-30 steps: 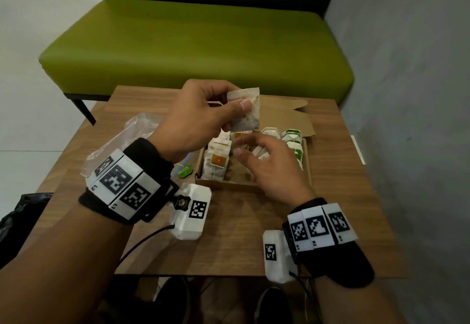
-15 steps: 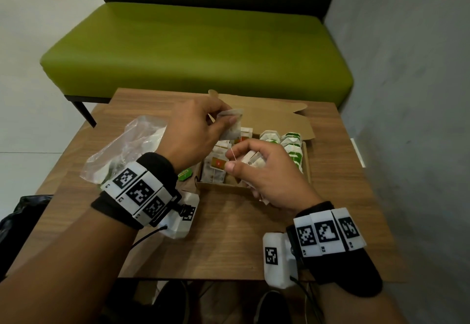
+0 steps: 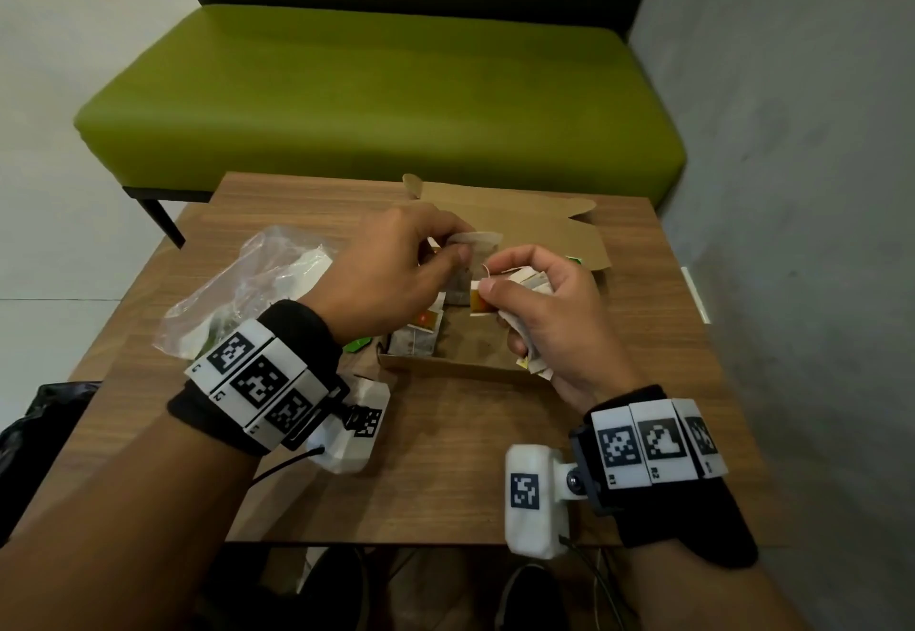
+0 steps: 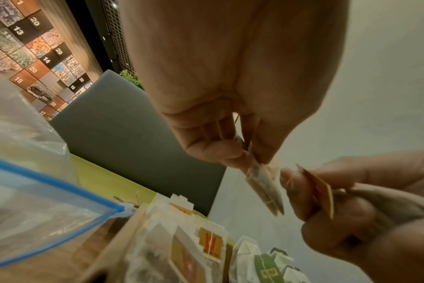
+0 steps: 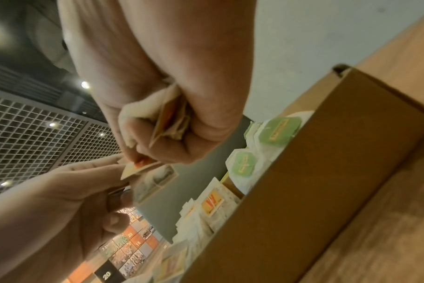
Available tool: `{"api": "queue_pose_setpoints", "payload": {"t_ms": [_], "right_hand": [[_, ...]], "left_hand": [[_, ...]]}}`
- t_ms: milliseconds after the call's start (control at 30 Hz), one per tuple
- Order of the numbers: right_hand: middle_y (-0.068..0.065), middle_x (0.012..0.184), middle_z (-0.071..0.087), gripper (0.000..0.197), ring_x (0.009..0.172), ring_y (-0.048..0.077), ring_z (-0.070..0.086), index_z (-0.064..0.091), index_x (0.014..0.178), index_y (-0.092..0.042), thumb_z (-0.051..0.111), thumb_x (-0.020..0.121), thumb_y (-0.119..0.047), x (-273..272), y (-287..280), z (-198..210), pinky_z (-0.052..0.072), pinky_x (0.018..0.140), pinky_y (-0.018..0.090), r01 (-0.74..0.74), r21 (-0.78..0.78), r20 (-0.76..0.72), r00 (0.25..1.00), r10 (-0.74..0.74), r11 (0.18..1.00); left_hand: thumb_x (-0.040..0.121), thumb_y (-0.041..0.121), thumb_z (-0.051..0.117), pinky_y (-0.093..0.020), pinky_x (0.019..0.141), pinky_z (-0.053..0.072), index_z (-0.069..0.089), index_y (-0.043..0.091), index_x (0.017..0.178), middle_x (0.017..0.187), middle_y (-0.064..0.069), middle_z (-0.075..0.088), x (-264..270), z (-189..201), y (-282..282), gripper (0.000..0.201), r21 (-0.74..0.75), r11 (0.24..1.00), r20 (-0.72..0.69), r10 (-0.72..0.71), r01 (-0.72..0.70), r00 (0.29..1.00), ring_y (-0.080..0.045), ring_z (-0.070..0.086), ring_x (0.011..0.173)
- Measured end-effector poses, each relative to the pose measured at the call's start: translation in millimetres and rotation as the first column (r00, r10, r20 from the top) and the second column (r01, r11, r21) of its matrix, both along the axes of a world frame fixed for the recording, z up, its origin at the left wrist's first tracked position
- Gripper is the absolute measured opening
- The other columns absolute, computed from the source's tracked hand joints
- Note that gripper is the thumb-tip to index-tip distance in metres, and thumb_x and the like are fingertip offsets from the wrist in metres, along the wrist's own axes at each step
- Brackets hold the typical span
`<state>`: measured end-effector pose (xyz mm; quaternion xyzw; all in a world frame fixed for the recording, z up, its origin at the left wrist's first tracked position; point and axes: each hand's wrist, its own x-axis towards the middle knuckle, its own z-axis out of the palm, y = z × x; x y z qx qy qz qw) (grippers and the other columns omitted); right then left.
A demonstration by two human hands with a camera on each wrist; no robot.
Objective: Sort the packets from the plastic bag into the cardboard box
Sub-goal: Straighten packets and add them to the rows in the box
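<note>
Both hands are up over the cardboard box [image 3: 460, 367], right in the middle of the table [image 3: 445, 457]. The left hand [image 3: 396, 274] pinches one pale tea packet [image 4: 264, 183] by its top edge between thumb and fingertips, so it hangs down above the left part of the box. The right hand [image 3: 554, 318] is curled tight around a small bundle of packets [image 5: 157, 114], and its thumb and forefinger pinch an orange tag [image 3: 479, 302] just beside the hanging packet. Whether a string joins that tag to the packet is too fine to tell.

Now the score. Inside the box, a row of packets with orange-and-yellow labels [image 4: 209, 243] stands on the left side, and a group of green-labelled packets [image 5: 277, 130] sits toward the right. So the sorting looks well under way, two kinds already lined up apart from each other.

What's left? The packet in the left hand and the bundle in the right still need a place in the box. The plastic bag [image 3: 247, 293] lies on the left of the table, just beside the box, and something pale shows through it, so I judge a few more remain inside. A small green tag [image 3: 357, 344] lies on the table between bag and box.
</note>
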<state>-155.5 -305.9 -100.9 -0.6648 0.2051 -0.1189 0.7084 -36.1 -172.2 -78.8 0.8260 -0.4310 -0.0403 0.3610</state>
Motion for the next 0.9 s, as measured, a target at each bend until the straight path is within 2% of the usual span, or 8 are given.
{"api": "queue_pose_setpoints", "payload": {"t_ms": [200, 333, 433, 533, 633, 700, 800, 900], "right_hand": [[0.002, 0.069, 0.062, 0.010, 0.055, 0.010, 0.053, 0.067, 0.089, -0.016, 0.075, 0.087, -0.010, 2, -1, 1, 0.039, 0.041, 0.022, 0.076, 0.083, 0.061, 0.995, -0.081, 0.994], [0.001, 0.073, 0.066, 0.012, 0.056, 0.009, 0.057, 0.069, 0.090, -0.016, 0.071, 0.087, -0.004, 2, 0, 0, 0.044, 0.044, 0.022, 0.100, -0.045, 0.091, 0.991, -0.096, 0.994], [0.000, 0.074, 0.069, 0.013, 0.055, 0.009, 0.060, 0.070, 0.090, -0.016, 0.071, 0.088, -0.004, 1, 0, 1, 0.047, 0.046, 0.023, 0.111, -0.169, 0.116, 0.989, -0.092, 0.979], [0.006, 0.074, 0.071, 0.008, 0.056, 0.008, 0.062, 0.072, 0.090, -0.015, 0.072, 0.088, -0.006, 2, 1, -2, 0.049, 0.046, 0.025, 0.117, -0.244, 0.128, 0.988, -0.087, 0.963], [0.007, 0.075, 0.072, 0.003, 0.057, 0.011, 0.064, 0.073, 0.089, -0.015, 0.076, 0.088, -0.013, 3, 2, -3, 0.050, 0.047, 0.027, 0.131, -0.268, 0.146, 0.985, -0.094, 0.954], [0.006, 0.079, 0.073, 0.007, 0.058, 0.014, 0.066, 0.072, 0.090, -0.017, 0.078, 0.087, -0.019, 4, 2, -4, 0.052, 0.048, 0.029, 0.141, -0.261, 0.145, 0.984, -0.106, 0.955], [0.002, 0.098, 0.070, 0.015, 0.061, 0.020, 0.068, 0.070, 0.100, -0.023, 0.078, 0.087, -0.021, 4, 0, -8, 0.054, 0.050, 0.032, 0.151, -0.256, 0.111, 0.986, -0.126, 0.955], [0.001, 0.103, 0.069, 0.013, 0.063, 0.009, 0.067, 0.070, 0.098, -0.024, 0.078, 0.088, -0.025, 3, -3, -10, 0.050, 0.047, 0.024, 0.096, -0.288, 0.022, 0.995, -0.094, 0.953]], "left_hand": [[0.099, 0.020, 0.056, -0.034, 0.067, 0.049, 0.071, 0.018, 0.100, 0.090, 0.003, 0.068, -9, 0, -2, 0.015, 0.066, 0.994, -0.070, -0.079, 0.084, 0.994, -0.012, 0.060, 0.076], [0.102, 0.019, 0.049, -0.044, 0.069, 0.050, 0.068, 0.013, 0.094, 0.075, -0.004, 0.063, -11, 1, -1, 0.022, 0.091, 0.990, -0.180, -0.092, 0.110, 0.979, -0.021, 0.058, 0.072], [0.103, 0.021, 0.045, -0.056, 0.073, 0.052, 0.065, 0.010, 0.091, 0.080, -0.018, 0.062, -8, 1, 2, 0.025, 0.101, 0.986, -0.292, -0.101, 0.136, 0.951, -0.035, 0.059, 0.076], [0.104, 0.020, 0.044, -0.056, 0.075, 0.051, 0.066, 0.009, 0.097, 0.088, -0.021, 0.063, -7, 0, 3, 0.025, 0.089, 0.986, -0.391, -0.096, 0.142, 0.915, -0.027, 0.056, 0.074], [0.104, 0.024, 0.045, -0.050, 0.077, 0.052, 0.068, 0.015, 0.098, 0.088, -0.015, 0.064, -9, 2, 3, 0.025, 0.064, 0.986, -0.422, -0.115, 0.156, 0.899, -0.015, 0.058, 0.075], [0.103, 0.029, 0.048, -0.051, 0.077, 0.051, 0.069, 0.019, 0.097, 0.086, -0.011, 0.065, -11, 2, 3, 0.024, 0.063, 0.985, -0.369, -0.128, 0.163, 0.920, -0.024, 0.060, 0.078], [0.101, 0.028, 0.052, -0.054, 0.075, 0.054, 0.069, 0.020, 0.101, 0.089, -0.011, 0.068, -10, 0, 2, 0.019, 0.063, 0.986, -0.330, -0.128, 0.157, 0.935, -0.032, 0.063, 0.084], [0.100, 0.026, 0.055, -0.056, 0.073, 0.055, 0.069, 0.019, 0.100, 0.089, -0.014, 0.068, -8, -4, 3, 0.015, 0.044, 0.993, -0.350, -0.085, 0.108, 0.933, -0.036, 0.063, 0.087]]}}
